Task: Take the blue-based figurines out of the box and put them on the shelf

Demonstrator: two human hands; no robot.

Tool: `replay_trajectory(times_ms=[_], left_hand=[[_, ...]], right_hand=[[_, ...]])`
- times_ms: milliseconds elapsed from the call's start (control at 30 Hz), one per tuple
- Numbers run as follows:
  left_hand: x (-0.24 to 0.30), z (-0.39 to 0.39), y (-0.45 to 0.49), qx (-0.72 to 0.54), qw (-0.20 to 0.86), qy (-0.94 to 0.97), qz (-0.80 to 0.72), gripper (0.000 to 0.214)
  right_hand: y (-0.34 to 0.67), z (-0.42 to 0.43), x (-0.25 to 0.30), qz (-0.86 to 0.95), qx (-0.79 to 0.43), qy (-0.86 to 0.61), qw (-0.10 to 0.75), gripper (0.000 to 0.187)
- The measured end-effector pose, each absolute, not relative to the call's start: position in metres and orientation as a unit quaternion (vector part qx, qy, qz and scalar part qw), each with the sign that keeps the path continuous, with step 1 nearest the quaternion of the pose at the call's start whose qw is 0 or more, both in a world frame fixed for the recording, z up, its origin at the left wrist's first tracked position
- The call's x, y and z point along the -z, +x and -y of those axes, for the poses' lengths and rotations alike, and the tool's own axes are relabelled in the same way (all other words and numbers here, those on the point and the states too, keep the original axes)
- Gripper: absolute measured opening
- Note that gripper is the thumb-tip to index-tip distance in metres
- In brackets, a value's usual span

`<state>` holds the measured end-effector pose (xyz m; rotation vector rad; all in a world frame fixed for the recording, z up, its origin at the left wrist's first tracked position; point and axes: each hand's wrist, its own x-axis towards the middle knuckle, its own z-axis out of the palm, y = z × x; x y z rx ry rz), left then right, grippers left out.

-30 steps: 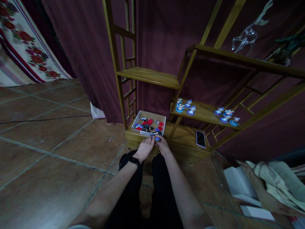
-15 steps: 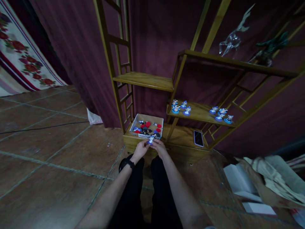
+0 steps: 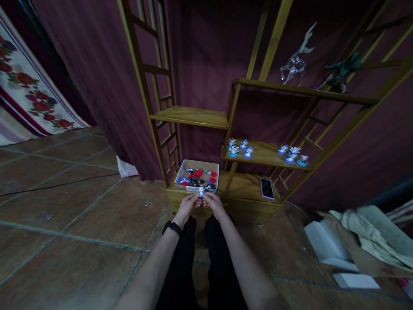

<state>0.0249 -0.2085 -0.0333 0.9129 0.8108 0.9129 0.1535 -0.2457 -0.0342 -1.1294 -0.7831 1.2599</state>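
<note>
Between the fingertips of my left hand (image 3: 189, 206) and my right hand (image 3: 213, 202) is a small purple-and-white figurine (image 3: 201, 191), held upright. Both hands are closed on its lower part, just in front of a shallow cardboard box (image 3: 214, 165). Inside the box lie more figurines, several red discs (image 3: 213, 180) and some dark pieces. On the middle shelf stand two groups of similar figurines: one with a purple-based figurine (image 3: 248, 153) at the left, another with a blue-based figurine (image 3: 302, 160) at the right.
A phone (image 3: 267, 188) lies on the lowest wooden shelf (image 3: 245, 185). A clear deer ornament (image 3: 295, 64) and a dark green ornament (image 3: 343, 73) stand on the top shelf. White boxes (image 3: 329, 241) and cloth (image 3: 380, 241) lie on the floor at right.
My head view has shifted slightly, so the shelves sit lower and further left. The figurine stays in both hands and now looks more upright, its base less visible.
</note>
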Motion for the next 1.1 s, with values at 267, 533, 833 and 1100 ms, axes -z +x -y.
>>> replay_trajectory(times_ms=[267, 533, 833, 1100], left_hand=[[0.030, 0.210, 0.027, -0.410, 0.687, 0.443, -0.404, 0.038], [0.028, 0.211, 0.033, -0.403, 0.677, 0.442, -0.429, 0.041], [0.032, 0.207, 0.041, -0.396, 0.733, 0.348, -0.430, 0.034], [0.033, 0.197, 0.042, -0.418, 0.769, 0.257, -0.410, 0.017]], right_hand=[[0.154, 0.245, 0.035, 0.373, -0.500, -0.516, 0.587, 0.038], [0.158, 0.240, 0.041, 0.381, -0.477, -0.544, 0.575, 0.034], [0.161, 0.232, 0.051, 0.412, -0.430, -0.590, 0.545, 0.036], [0.162, 0.225, 0.053, 0.399, -0.452, -0.569, 0.560, 0.039]])
